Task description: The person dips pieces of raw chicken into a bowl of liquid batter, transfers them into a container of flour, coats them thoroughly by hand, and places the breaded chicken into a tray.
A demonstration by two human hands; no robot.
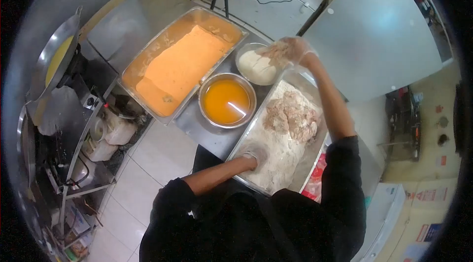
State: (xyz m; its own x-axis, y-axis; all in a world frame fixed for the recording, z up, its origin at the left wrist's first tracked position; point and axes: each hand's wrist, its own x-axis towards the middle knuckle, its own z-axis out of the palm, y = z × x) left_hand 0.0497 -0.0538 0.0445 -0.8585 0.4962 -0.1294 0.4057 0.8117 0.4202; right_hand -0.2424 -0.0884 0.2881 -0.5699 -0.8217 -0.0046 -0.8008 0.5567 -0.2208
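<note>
My right hand (295, 51), in a clear flour-caked glove, is over a bowl of white powder (258, 69), its coated fingers stretched toward the powder. My left hand (255, 154) is gloved too and rests low in the flour at the near left of a metal tray (250, 134); its fingers are hidden. Between the hands, floury lumpy pieces (290, 114) lie heaped on the flour (278, 158) in the tray. What the pieces are cannot be made out.
A steel bowl of orange liquid (226, 102) stands left of the tray. Beyond it is a large metal pan (129, 72) with an orange mixture. A wok (56, 57) with yellow liquid sits far left. A red-and-white package (315, 180) lies beside the tray.
</note>
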